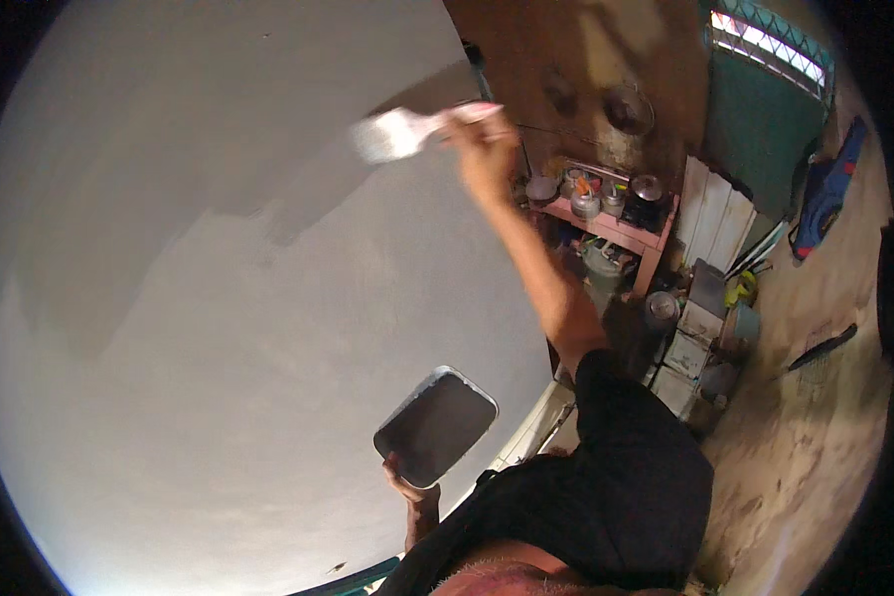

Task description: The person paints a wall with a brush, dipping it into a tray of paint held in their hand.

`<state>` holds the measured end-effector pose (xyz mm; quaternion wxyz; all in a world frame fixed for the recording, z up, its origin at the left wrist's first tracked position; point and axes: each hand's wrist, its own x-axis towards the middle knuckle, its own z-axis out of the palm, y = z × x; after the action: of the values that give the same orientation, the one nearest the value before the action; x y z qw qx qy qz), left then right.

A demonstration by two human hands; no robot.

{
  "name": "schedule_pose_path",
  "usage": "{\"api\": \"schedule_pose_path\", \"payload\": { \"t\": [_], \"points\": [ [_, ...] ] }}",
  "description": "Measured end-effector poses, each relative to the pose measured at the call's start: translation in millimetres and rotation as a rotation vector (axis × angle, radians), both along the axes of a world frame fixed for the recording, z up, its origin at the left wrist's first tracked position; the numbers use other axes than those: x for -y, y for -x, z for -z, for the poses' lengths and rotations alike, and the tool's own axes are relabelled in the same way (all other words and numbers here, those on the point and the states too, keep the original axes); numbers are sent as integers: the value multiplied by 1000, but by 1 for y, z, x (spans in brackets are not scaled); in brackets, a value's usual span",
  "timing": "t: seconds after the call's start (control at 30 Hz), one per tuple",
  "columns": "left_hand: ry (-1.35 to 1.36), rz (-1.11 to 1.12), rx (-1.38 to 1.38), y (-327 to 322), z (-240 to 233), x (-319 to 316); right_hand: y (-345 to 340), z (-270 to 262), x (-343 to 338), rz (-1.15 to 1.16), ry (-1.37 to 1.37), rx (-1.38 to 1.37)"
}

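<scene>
My right hand (484, 145), raised at the upper middle, grips the handle of a wide flat trowel (398, 135), blurred by motion; whether its blade touches the wall I cannot tell. A large grey wall (290, 313) fills the left and middle, with a darker, damp-looking band across its upper part. Low in front of me, my left hand (408, 477) holds a rectangular tray (438, 428) by its lower end. The tray has rounded corners, a pale smeared rim and a dark inside; what it contains is not plain.
At right stands a pink wooden table (629, 235) with jars and metal pots, with a bucket (603, 268) below. White corrugated sheets (715, 212) lean beside a green door (760, 119). Stacked boxes (689, 354) stand nearer me. A blue bag (831, 194) is at the far right.
</scene>
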<state>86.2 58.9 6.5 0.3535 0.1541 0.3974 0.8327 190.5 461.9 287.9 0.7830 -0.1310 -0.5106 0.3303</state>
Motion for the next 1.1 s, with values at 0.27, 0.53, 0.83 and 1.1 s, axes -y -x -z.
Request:
{"api": "schedule_pose_path", "payload": {
  "t": [0.27,0.53,0.83,1.1],
  "points": [
    [4,83,-52,-12,-35,-17,-10,12,-52,642,10,3],
    [-17,99,-19,-6,-34,-9,58,-2,158,-22,-517,16],
    [86,119,-9,3,-34,-2,9,4,-17,-159,87,-128],
    [-48,188,-78,7,-48,-10,-67,20,-105,257,169,-253]
  ]
}}
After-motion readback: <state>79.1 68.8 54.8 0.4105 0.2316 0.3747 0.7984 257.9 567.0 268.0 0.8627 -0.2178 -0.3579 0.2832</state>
